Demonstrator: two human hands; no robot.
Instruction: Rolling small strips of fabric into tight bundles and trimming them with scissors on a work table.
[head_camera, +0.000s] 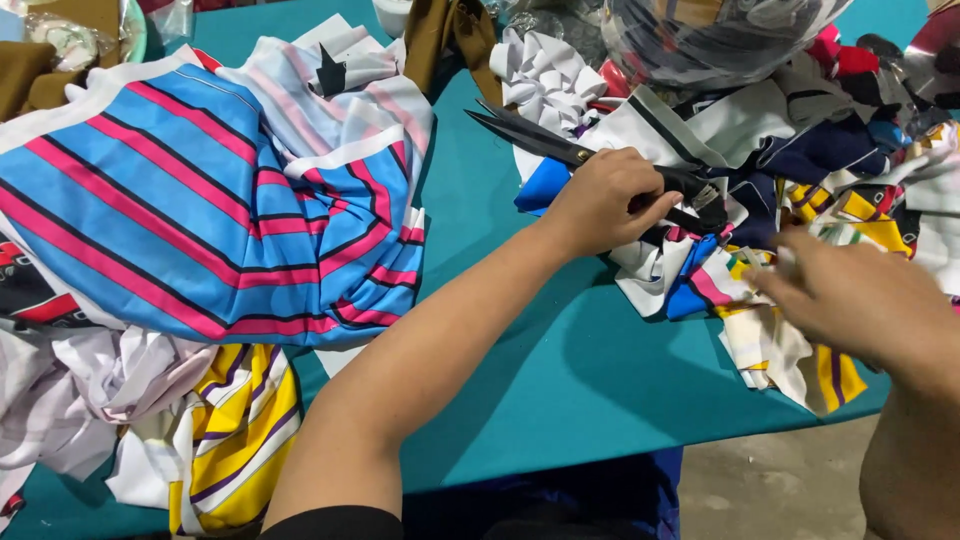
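Left hand (600, 205) grips the long black steel scissors (560, 148), blades parted; blurry right hand (860, 300), fingers loosely spread, paws the multicoloured fabric scraps (780, 200); stray fingers could easily get nicked.

The left hand (600, 200) is closed around the handles of black scissors (560, 148), whose blades point toward ten o'clock over the teal bench (560, 380). At three o'clock from it the right hand (850, 295), blurred, rests its fingers on a heap of scraps (800, 190) in white, navy, yellow and red. At nine o'clock lies a folded blue cloth (200, 210) with pink stripes, and below it, at seven o'clock, a yellow and white piece (240, 440).
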